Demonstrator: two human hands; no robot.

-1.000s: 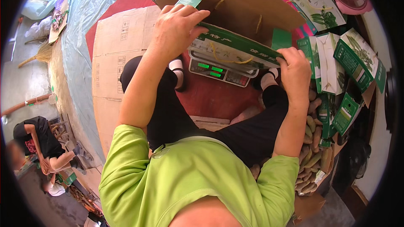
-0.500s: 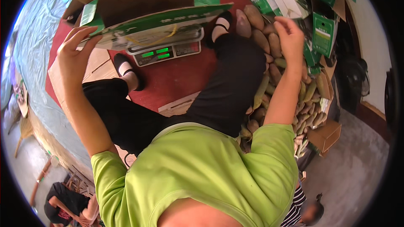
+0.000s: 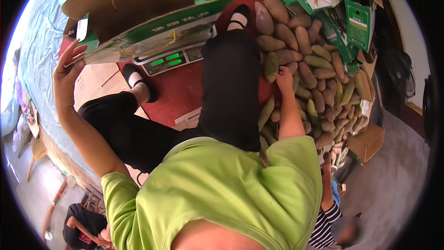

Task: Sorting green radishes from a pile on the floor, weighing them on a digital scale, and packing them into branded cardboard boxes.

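My left hand (image 3: 68, 71) is at the left corner of an open cardboard box (image 3: 185, 17), its fingers and thumb closed round the edge. The box is green outside and brown inside, with yellow rope handles, and it rests on a digital scale (image 3: 173, 60) with lit green displays. My right hand (image 3: 285, 82) is low over a heap of oblong brown and green fruit or tubers (image 3: 319, 83), whose exact kind I cannot tell. Its fingers are curled against the lower end of a green oblong fruit (image 3: 271, 67). The fingertips are partly hidden.
More green and white cartons (image 3: 358, 25) lie behind the heap at the upper right. A small brown carton (image 3: 366, 144) stands at its near right end. Pale blue sheeting (image 3: 41, 55) spreads at the left. Two other people (image 3: 85, 227) are partly visible at the lower edge.
My right hand has come down and left onto the heap, reaching a green fruit. My left hand still holds the box edge. My right leg has moved left, and more of the heap shows.
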